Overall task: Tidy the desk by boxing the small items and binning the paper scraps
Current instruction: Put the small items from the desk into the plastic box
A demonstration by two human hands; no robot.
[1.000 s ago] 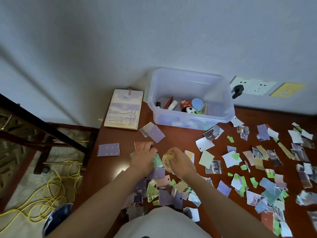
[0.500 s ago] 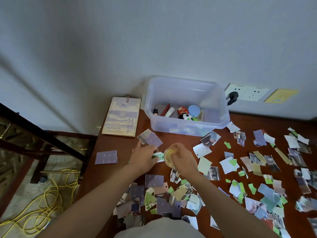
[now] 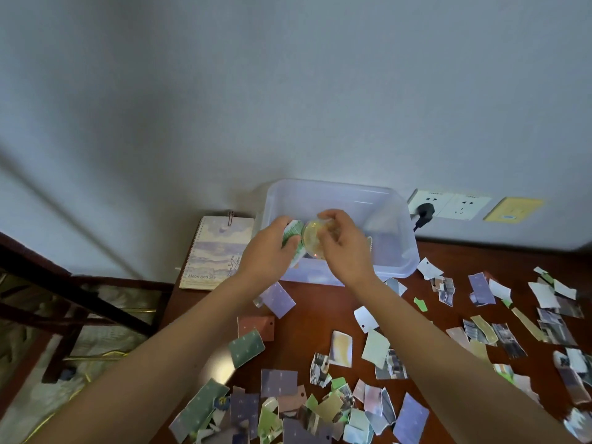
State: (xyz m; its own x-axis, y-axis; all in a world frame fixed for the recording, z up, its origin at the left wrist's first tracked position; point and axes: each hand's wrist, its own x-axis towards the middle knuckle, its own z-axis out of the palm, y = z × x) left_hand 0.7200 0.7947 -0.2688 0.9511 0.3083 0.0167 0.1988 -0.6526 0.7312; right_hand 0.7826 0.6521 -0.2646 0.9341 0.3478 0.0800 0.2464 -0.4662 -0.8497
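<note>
Over the clear plastic box (image 3: 394,200) at the back of the desk, my right hand (image 3: 341,243) grips a small round yellow item (image 3: 311,239). Beside it my left hand (image 3: 272,248) holds a green-and-white item (image 3: 293,235), touching the yellow one. My hands hide what lies in the box. Several torn paper scraps (image 3: 374,347) in purple, green and white cover the brown desk (image 3: 301,334) in front and to the right.
A spiral notebook (image 3: 217,251) lies left of the box against the wall. Wall sockets with a black plug (image 3: 424,211) sit behind the box on the right. The desk's left edge drops to a floor with dark wooden rails (image 3: 80,302).
Both hands have lifted from the desk and moved away from me, carrying the yellow item and the green-and-white item up over the box. The camera tilted upward.
</note>
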